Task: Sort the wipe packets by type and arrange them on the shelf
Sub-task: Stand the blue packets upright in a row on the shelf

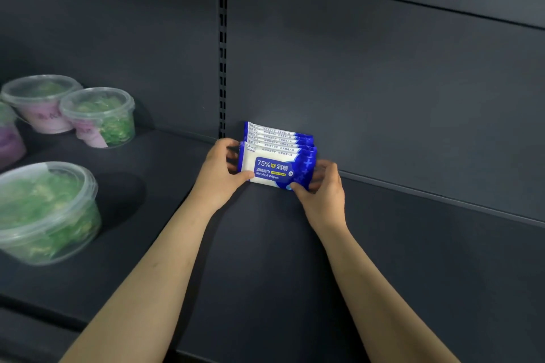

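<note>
Head view: my left hand (pixel 219 174) and right hand (pixel 323 188) pinch the front wipe packet (pixel 275 169) by its ends, fingers curled behind. It stands on the shelf (pixel 265 244) at twelve o'clock, fronting a row of matching packets (pixel 280 135). I judge I'm squaring this row. Next comes a gentle release, so that nothing topples.
</note>
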